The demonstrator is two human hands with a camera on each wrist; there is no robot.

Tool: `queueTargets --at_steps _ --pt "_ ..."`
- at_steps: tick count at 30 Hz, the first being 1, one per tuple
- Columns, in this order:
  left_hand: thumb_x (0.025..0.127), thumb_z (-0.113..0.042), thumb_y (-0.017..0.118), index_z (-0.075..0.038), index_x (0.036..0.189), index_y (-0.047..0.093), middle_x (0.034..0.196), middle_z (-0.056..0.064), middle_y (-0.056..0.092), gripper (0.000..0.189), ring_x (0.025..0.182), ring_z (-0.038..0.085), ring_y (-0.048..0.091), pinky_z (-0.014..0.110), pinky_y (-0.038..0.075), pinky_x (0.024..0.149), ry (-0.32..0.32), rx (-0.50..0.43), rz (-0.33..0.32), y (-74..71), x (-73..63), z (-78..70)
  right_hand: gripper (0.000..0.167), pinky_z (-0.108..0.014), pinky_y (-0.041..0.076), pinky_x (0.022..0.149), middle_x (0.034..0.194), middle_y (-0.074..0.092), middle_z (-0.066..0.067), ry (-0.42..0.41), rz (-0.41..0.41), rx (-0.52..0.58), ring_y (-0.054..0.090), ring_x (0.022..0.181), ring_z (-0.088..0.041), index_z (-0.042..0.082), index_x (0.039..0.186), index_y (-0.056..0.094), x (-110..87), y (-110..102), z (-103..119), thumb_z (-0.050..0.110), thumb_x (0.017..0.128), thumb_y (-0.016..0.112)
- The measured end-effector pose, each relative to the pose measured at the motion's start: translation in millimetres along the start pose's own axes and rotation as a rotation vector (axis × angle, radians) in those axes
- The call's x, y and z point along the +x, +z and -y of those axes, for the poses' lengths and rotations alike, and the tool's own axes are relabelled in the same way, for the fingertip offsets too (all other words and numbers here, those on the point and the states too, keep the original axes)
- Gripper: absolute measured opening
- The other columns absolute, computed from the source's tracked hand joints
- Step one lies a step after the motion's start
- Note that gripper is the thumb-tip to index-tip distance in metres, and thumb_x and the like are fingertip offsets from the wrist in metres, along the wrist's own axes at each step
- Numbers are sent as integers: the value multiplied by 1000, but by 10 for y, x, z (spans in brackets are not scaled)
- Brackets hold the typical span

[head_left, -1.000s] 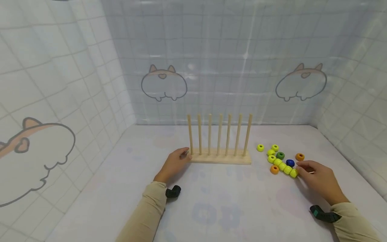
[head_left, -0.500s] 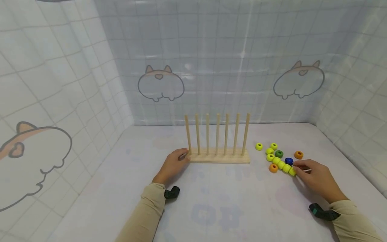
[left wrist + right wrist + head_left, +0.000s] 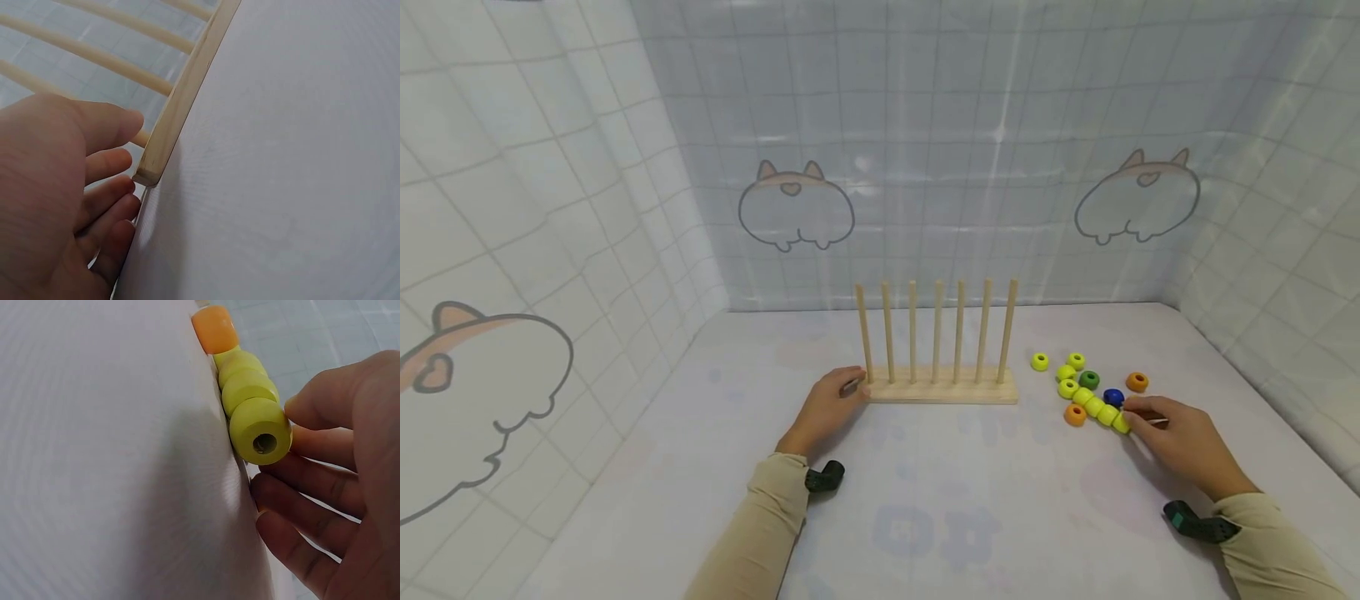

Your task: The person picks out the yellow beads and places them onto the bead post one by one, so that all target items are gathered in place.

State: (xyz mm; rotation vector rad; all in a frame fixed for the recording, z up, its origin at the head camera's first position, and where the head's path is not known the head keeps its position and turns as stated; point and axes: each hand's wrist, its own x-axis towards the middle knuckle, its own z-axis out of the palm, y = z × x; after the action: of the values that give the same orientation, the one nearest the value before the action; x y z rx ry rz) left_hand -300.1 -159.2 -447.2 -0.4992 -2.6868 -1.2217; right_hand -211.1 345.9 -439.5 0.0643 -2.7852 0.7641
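A wooden peg rack, a flat base with several upright dowels, stands mid-table. At its left end is my left hand, its thumb and fingertips on either side of the base's corner; the left wrist view shows the thumb by the end dowel. Over to the right, my right hand pinches the end yellow bead of a diagonal row between thumb and fingers. That bead's hole faces the right wrist camera, and the row's other yellow beads touch one behind another.
Around the row lie a blue bead, a green bead, an orange bead in front and another orange bead behind. A loose yellow bead sits nearer the rack. Tiled-pattern walls enclose the table at back and sides.
The head view has swung slightly, so everything appears a little further left. My right fingertips now cover slightly more of the end yellow bead. My left hand stays at the rack.
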Motion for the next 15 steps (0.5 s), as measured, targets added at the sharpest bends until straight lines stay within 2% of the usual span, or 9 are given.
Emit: queueTargets --at_steps 7,15 --pt "96 -20 67 -1 132 65 141 18 55 41 134 38 47 51 39 110 4 69 22 0 2 8 41 -55 57 75 118 64 -30 5 39 -12 65 94 -42 -5 118 68 1 -28 -1 30 99 64" --pt "94 -20 68 -3 132 65 143 17 54 42 136 39 44 53 32 114 -10 60 27 16 13 24 47 -53 58 74 118 64 -29 -2 82 -1 66 95 -41 -6 121 66 -1 -45 -1 36 100 62"
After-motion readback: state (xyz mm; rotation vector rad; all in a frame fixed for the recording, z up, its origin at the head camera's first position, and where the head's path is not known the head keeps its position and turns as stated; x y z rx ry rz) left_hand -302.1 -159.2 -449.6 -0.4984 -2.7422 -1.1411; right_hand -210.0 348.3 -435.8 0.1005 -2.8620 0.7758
